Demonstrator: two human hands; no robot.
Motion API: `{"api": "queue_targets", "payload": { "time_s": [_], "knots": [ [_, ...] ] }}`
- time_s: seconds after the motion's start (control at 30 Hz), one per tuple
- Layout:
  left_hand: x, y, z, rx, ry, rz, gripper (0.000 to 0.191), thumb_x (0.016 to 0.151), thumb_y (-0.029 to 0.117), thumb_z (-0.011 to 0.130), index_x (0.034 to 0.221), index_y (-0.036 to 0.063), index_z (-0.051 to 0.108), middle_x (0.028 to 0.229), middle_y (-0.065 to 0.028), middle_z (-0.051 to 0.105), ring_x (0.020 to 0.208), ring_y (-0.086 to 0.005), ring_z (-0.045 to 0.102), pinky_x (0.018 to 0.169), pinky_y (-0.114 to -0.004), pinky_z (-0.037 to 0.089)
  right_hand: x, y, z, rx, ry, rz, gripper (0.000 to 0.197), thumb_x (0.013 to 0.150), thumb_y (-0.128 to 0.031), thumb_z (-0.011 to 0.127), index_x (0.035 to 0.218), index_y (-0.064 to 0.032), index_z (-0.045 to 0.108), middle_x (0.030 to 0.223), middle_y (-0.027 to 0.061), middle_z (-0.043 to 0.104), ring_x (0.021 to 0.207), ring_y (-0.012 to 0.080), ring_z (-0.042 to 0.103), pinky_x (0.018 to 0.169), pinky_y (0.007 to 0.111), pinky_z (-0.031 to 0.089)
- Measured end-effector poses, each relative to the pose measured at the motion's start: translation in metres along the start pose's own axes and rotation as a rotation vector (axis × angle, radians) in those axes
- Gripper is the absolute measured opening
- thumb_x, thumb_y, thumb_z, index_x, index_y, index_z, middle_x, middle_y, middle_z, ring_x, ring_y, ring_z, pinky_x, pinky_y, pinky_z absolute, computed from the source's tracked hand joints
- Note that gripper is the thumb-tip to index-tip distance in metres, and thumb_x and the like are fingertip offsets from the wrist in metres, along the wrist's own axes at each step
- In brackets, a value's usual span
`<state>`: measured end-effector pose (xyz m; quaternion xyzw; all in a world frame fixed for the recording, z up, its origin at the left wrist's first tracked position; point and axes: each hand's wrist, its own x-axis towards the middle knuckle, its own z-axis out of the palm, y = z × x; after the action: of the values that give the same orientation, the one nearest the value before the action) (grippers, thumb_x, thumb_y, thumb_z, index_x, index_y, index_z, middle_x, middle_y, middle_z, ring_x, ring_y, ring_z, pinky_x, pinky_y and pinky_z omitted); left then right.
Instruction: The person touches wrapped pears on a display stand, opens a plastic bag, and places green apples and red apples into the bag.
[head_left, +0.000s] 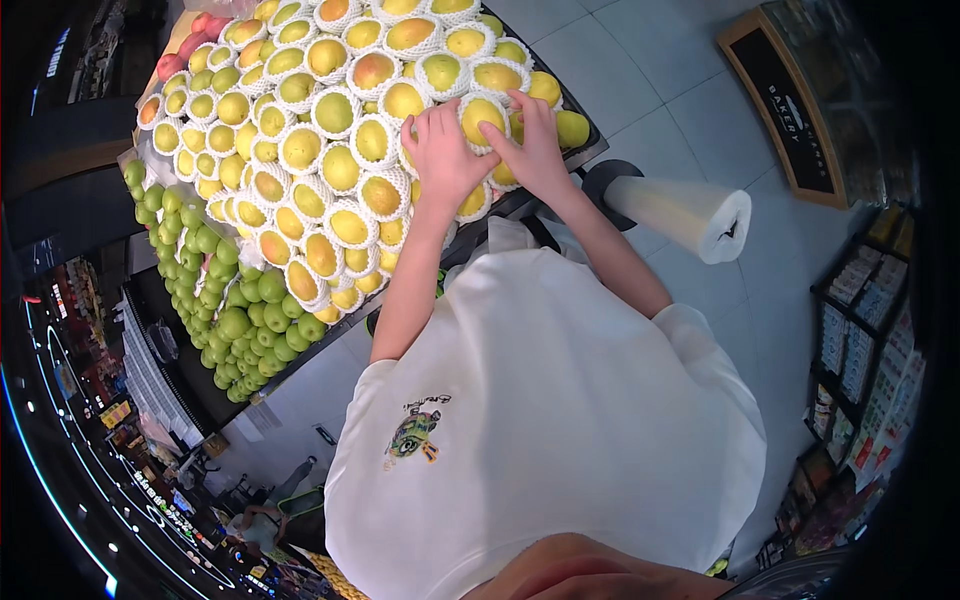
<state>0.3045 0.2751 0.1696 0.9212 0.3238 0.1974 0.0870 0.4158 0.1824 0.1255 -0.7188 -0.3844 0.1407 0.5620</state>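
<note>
A round yellow fruit (482, 120) in a white foam net sits at the near right part of a sloping fruit display, between my two hands. My left hand (446, 154) lies against its left side, with the index finger and thumb around the net. On its right side is my right hand (534, 150), the thumb resting on the fruit's face and the fingers spread over the fruit beyond. Rows of similar netted yellow fruit (341, 166), some blushed orange, surround it. A few yellow-green fruits without visible nets (572, 129) lie just right of my right hand.
Green apples (262, 307) are heaped left of the netted fruit, and reddish fruit (171, 66) lies at the far left. A clear plastic bag roll (675, 210) juts out beside my right forearm. Stocked shelves (855, 330) and a bakery stand (787, 112) are at the right.
</note>
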Motion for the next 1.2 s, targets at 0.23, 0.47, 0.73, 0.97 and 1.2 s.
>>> {"api": "queue_targets", "payload": {
  "time_s": [0.23,0.47,0.73,0.97,1.2],
  "knots": [
    [-0.004,-0.009,0.015,0.158,-0.009,0.001,0.076,0.068,0.029,0.082,0.135,0.0069,0.056,0.123,-0.0092,0.059,0.123,-0.0263,0.051,0.114,-0.054,0.022,0.007,0.016,0.013,-0.039,-0.089,-0.135,0.052,0.084,-0.024,0.078,0.126,-0.0029,0.056,0.120,0.0186,0.051,0.114,0.0383,0.050,0.100,0.046,0.042],
    [-0.020,-0.014,-0.025,0.117,0.020,-0.038,0.088,0.063,0.040,0.091,0.139,0.0132,0.057,0.132,-0.0084,0.055,0.127,-0.0317,0.049,0.109,-0.050,0.031,0.002,0.013,0.015,-0.053,-0.016,-0.166,0.057,0.082,-0.028,0.081,0.128,-0.0043,0.056,0.120,0.0180,0.049,0.114,0.0379,0.049,0.099,0.047,0.042],
    [-0.047,-0.031,-0.021,0.005,0.171,-0.198,0.079,0.067,0.040,0.092,0.134,0.0127,0.062,0.132,-0.0103,0.057,0.120,-0.0320,0.054,0.100,-0.045,0.044,0.008,-0.009,0.020,-0.355,-0.146,-0.137,0.080,0.073,-0.033,0.084,0.141,-0.0083,0.051,0.127,0.0162,0.044,0.119,0.0358,0.043,0.097,0.048,0.038],
    [-0.051,-0.041,-0.013,-0.009,0.130,-0.133,0.071,0.071,0.035,0.090,0.134,0.0158,0.063,0.136,-0.0112,0.056,0.121,-0.0325,0.055,0.099,-0.047,0.043,0.018,0.002,0.024,-0.256,-0.262,-0.285,0.084,0.073,-0.023,0.083,0.146,-0.0073,0.047,0.124,0.0161,0.045,0.120,0.0352,0.043,0.101,0.049,0.037],
    [-0.052,-0.042,-0.011,-0.053,0.141,-0.110,0.071,0.072,0.034,0.089,0.135,0.0154,0.062,0.137,-0.0130,0.054,0.121,-0.0341,0.054,0.099,-0.047,0.043,0.016,0.006,0.020,-0.256,-0.215,-0.270,0.085,0.073,-0.023,0.086,0.145,-0.0011,0.046,0.118,0.0162,0.047,0.112,0.0350,0.047,0.099,0.045,0.041]
  ]
}}
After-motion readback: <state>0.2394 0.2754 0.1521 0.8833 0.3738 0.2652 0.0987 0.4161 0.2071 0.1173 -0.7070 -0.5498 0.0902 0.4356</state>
